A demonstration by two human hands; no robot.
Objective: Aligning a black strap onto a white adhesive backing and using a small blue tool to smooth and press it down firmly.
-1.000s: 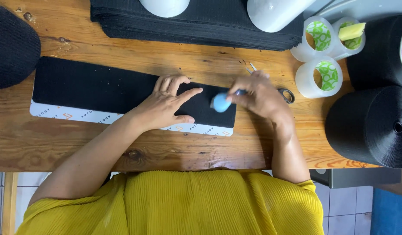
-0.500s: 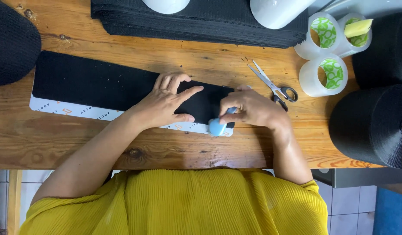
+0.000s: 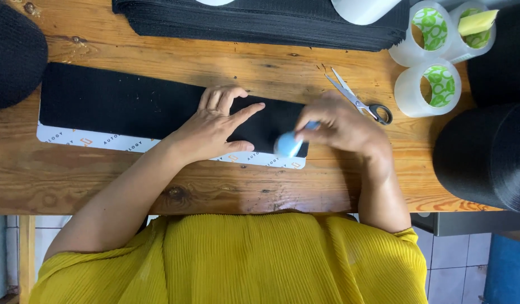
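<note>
A long black fabric strip (image 3: pixel 119 107) lies across the wooden table on a white printed backing sheet (image 3: pixel 102 143). My left hand (image 3: pixel 217 126) rests flat on the strip near its right end, fingers spread. My right hand (image 3: pixel 341 126) grips a small light-blue tool (image 3: pixel 287 144) with a rounded head. The tool touches the strip's right end, close to its lower edge.
Scissors (image 3: pixel 358 101) lie just beyond my right hand. Three clear tape rolls (image 3: pixel 428 87) stand at the back right. Large black rolls (image 3: pixel 487 155) fill the right side. A stack of black fabric (image 3: pixel 260 25) runs along the far edge, and a black round object (image 3: pixel 12 53) sits far left.
My right hand moved the blue tool down from the strip's upper part to its lower right edge, uncovering the scissors. The left hand stayed pressed on the strip.
</note>
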